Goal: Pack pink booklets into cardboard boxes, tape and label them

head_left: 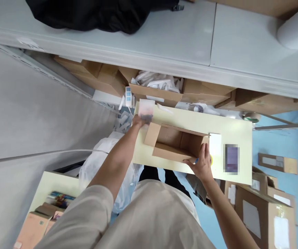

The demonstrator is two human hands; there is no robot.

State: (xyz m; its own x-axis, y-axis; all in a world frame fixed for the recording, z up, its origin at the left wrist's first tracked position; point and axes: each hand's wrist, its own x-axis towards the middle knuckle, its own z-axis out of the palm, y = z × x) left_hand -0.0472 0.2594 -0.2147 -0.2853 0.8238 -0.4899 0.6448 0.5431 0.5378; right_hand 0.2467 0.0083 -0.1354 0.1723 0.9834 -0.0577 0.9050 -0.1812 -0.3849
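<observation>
Right hand's (202,165) grip is partly closed on the near right corner of the open cardboard box (171,154) mid-worktop (238,133); left hand (138,121) meets the far-left translucent packet (146,106), its grip unclear

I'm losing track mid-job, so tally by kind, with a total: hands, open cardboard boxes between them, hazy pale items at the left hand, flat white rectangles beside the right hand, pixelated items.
Hands: 2 (left hand, right hand)
Open cardboard box: 1
Hazy pale item: 1
Flat white rectangle: 1
Pixelated item: 1
Total: 6
</observation>
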